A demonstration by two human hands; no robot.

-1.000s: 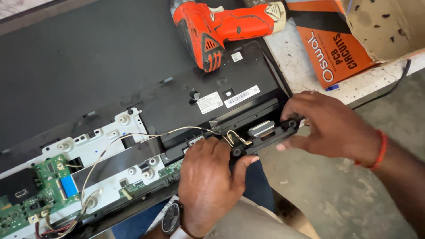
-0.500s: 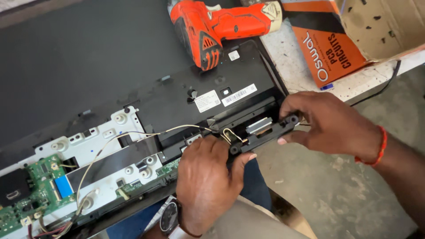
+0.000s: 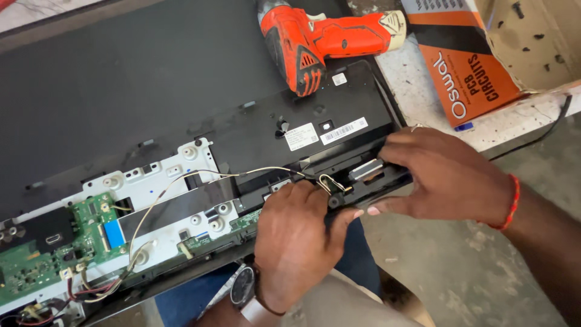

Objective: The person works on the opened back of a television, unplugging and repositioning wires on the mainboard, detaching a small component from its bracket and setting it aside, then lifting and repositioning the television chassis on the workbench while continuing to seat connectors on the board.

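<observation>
I hold a long black speaker bar (image 3: 370, 181) at the near edge of the opened black back panel (image 3: 121, 103) of a flat screen. My left hand (image 3: 296, 242) closes over the bar's left end, thumb pressed under it and fingers curled on top, right where a thin pale wire (image 3: 242, 174) and a small yellowish loop of wire (image 3: 327, 180) reach the bar. My right hand (image 3: 448, 175) grips the bar's right end, fingers wrapped over the top and thumb along the near side, so both hands are clamped narrow on the same part. A small silvery piece (image 3: 365, 169) shows on the bar between my hands.

To the left of the bar, the wire runs across a white metal bracket (image 3: 151, 181) to a green circuit board (image 3: 54, 254). Beyond the bar, an orange and black power drill (image 3: 315, 42) lies on the panel. To the right of the drill sits an open cardboard box (image 3: 514, 42) with an orange flap, on the worn table edge (image 3: 423, 85). My wristwatch (image 3: 245, 290) shows on the left wrist, a red thread band (image 3: 511, 203) on the right.
</observation>
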